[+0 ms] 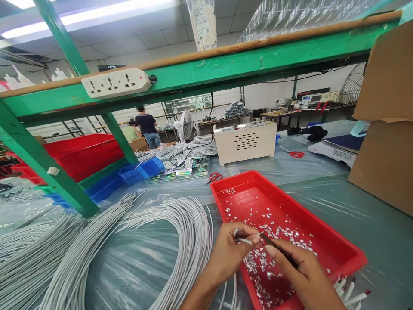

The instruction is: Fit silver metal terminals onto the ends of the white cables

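Above the red tray, the left hand pinches a white cable, the right hand a dark tool; coiled cables lie left of the tray.

Print on show, but not a word readable!
There's lettering down the cup up on the shelf, a label across the scale's side, both too small and blurred.

Two hands, one red tray beneath them, two pairs of scissors, one power strip, one scale, two people in the background.
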Demonstrator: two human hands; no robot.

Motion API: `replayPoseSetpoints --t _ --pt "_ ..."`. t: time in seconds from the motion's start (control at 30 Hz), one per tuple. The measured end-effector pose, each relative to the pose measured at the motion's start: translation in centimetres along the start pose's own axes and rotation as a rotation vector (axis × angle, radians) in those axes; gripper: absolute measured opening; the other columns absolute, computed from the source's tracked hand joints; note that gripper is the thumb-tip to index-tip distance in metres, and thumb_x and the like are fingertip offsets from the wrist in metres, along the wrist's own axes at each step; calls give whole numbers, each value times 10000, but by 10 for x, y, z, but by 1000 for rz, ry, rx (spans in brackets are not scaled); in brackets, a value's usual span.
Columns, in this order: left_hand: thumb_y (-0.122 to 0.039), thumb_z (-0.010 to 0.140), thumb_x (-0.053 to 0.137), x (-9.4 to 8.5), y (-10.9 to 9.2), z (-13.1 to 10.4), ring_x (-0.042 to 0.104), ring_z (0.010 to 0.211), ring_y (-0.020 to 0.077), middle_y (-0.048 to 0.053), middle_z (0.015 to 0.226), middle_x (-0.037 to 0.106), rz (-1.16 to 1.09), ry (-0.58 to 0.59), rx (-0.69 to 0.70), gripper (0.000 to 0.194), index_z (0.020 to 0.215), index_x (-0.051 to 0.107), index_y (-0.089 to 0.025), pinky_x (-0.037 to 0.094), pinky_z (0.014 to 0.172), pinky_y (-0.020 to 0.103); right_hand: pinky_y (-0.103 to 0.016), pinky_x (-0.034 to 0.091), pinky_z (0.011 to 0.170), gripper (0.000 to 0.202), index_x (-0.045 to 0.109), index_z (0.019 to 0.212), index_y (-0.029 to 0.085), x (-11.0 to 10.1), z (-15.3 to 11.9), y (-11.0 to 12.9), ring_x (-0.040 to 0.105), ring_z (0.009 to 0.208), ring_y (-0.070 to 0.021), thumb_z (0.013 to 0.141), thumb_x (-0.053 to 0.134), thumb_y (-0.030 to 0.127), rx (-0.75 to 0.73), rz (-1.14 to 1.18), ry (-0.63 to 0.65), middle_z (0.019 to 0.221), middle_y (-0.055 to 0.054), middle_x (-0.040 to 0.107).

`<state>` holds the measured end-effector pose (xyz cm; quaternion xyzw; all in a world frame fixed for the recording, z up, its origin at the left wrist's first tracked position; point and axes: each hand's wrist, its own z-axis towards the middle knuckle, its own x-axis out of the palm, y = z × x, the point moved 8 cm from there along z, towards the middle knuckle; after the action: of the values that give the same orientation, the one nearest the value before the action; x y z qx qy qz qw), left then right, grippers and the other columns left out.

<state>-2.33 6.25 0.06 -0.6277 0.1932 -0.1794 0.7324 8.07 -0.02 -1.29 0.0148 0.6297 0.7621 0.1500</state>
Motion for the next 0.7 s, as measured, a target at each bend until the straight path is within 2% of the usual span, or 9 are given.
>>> replayPoseSetpoints --t 0.1,0.2,0.3,0.4,0.47,0.57,0.7 --pt "-159 656 620 -3 2 -3 522 592 122 39 619 617 19 -78 0 69 664 649 -97 396 584 220 -177 389 609 253 672 905 231 0 0 0 543 642 -154 767 531 389 5 1 -2 658 53 622" --pt "-164 621 659 -9 2 -9 566 623 143 41 647 650 73 -212 39 48 645 648 -123 426 606 230 -186 395 660 268 668 918 230 0 0 0 537 667 -165 765 525 397 11 27 7 683 43 623" --pt "-172 629 665 -13 -1 -15 601 664 159 42 682 676 164 -314 120 39 659 661 -149 450 637 239 -182 396 602 257 671 903 234 0 -1 0 526 631 -158 762 527 394 14 14 3 659 44 614" --pt "-166 666 638 -9 -10 -19 616 664 157 34 689 692 300 -313 221 49 679 684 -173 456 653 241 -181 387 545 250 675 879 228 -2 -1 0 515 591 -151 756 532 392 6 -15 -20 621 44 597" --pt "-152 666 633 -8 -14 -19 619 650 153 29 686 697 328 -320 234 65 682 690 -179 458 647 235 -184 393 546 253 675 865 218 -3 -1 0 523 598 -154 756 529 394 -1 -18 -30 623 39 602" --pt "-147 659 631 -7 -12 -15 615 596 151 32 639 693 242 -305 119 60 656 689 -162 461 579 216 -189 412 549 231 670 821 205 -4 -1 0 544 599 -156 737 551 383 1 6 -67 632 33 621" --pt "-169 650 639 0 -9 -12 602 551 157 55 602 685 153 -229 26 65 624 681 -127 446 521 208 -190 455 603 163 658 748 204 -15 -1 -6 599 664 -174 636 655 322 28 157 -228 694 18 669"
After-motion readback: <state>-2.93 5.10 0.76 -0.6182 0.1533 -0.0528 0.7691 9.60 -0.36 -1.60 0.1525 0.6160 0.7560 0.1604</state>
